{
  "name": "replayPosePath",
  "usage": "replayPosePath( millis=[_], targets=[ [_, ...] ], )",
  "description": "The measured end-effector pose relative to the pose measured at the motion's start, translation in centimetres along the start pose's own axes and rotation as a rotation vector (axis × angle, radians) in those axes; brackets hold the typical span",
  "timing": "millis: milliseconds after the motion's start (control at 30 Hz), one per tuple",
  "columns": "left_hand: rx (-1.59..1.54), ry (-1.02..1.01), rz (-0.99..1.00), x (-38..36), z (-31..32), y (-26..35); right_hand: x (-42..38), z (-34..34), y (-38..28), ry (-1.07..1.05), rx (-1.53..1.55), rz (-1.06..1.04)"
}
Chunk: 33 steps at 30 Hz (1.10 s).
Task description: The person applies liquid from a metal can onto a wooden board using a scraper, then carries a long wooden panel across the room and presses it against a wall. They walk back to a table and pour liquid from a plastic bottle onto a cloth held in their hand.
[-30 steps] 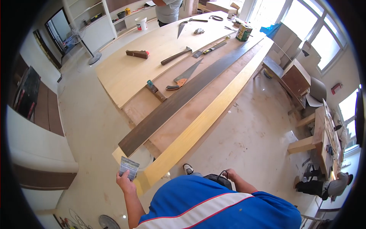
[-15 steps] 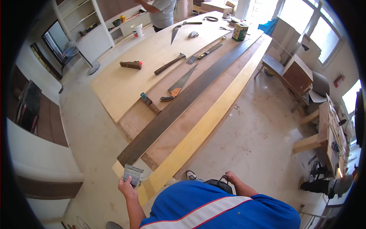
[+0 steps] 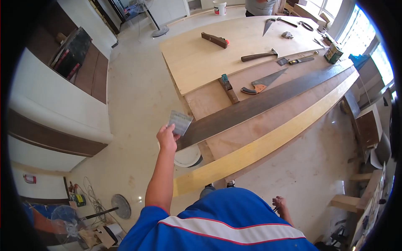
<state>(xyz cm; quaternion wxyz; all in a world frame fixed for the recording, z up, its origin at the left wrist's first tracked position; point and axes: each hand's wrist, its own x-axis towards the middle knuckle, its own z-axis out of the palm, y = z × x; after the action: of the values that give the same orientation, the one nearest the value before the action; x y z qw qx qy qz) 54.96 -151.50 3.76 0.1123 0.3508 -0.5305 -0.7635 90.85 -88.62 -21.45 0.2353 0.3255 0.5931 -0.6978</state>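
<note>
My left hand (image 3: 167, 136) is closed round a flat grey scraper (image 3: 181, 122), holding it above the near end of the dark brown board (image 3: 247, 108). A long yellowish board (image 3: 268, 146) lies parallel to the dark one, on my side. Low on the right, beside my body, my right hand (image 3: 280, 204) has its fingers curled round a thin dark handle (image 3: 275, 208); what hangs from it is mostly hidden by my shirt. A white bucket (image 3: 187, 157) stands below the boards' near end.
On the worktable lie a handsaw (image 3: 264, 83), a wooden plane (image 3: 228, 89), another plane (image 3: 215, 39), a hammer (image 3: 259, 55) and a tin (image 3: 333, 53). Another person (image 3: 259, 7) stands at the far side. A fan (image 3: 67, 221) is at lower left.
The view has swung left. My left hand has reached forward with the scraper to the dark board's end. The dark bag by my right hand has mostly dropped out of sight.
</note>
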Motion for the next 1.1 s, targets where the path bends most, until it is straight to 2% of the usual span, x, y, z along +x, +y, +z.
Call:
replayPosePath(
  millis=[33, 67, 100, 200, 300, 367, 400, 433, 600, 767, 933, 967, 1033, 1100],
  targets=[
    [0.004, -0.014, -0.014, 1.1, 0.7, 0.0, -0.6, -0.1, 0.7, 0.025, -0.016, 0.031],
    [0.009, -0.030, -0.027, 2.2, 1.4, -0.2, -2.3, 1.5, -0.2, 0.162, -0.421, 0.116],
    [0.017, -0.050, -0.043, 3.2, 2.1, -0.4, -3.4, 1.4, 0.6, 0.148, -0.398, -0.002],
    [0.050, -0.046, -0.087, 4.8, 4.0, -1.8, -7.2, 1.9, 2.2, 0.169, -0.376, -0.145],
    [0.075, -0.097, -0.139, 6.5, 5.3, -3.6, -10.8, 3.9, 2.6, 0.221, -0.271, -0.036],
    [0.117, -0.095, -0.162, 8.6, 6.3, -5.1, -14.1, 7.7, -0.5, 0.330, -0.265, 0.104],
    [0.137, -0.091, -0.172, 9.5, 6.8, -5.6, -14.4, 8.2, -0.6, 0.336, -0.119, 0.250],
    [0.138, -0.094, -0.185, 10.3, 7.4, -6.1, -14.6, 8.6, -0.6, 0.342, -0.087, 0.292],
    [0.237, -0.079, -0.189, 13.3, 11.1, -7.0, -15.1, 9.5, 0.9, 0.325, -0.172, 0.226],
    [0.409, -0.191, -0.162, 16.9, 14.1, -9.0, -13.6, 7.9, 3.0, 0.321, -0.213, 0.154],
    [0.464, -0.186, -0.163, 15.9, 16.3, -8.3, -11.0, 5.5, 5.8, 0.343, -0.105, 0.150],
    [0.469, -0.217, -0.148, 15.8, 16.6, -8.3, -11.3, 6.1, 4.3, 0.382, -0.003, 0.287],
    [0.477, -0.268, -0.120, 15.8, 16.5, -8.4, -11.5, 6.3, 3.5, 0.344, -0.274, 0.155],
    [0.840, -0.351, 0.287, 17.6, 16.1, -9.9, -12.4, 7.2, 2.0, 0.334, -0.376, 0.116]
  ],
)
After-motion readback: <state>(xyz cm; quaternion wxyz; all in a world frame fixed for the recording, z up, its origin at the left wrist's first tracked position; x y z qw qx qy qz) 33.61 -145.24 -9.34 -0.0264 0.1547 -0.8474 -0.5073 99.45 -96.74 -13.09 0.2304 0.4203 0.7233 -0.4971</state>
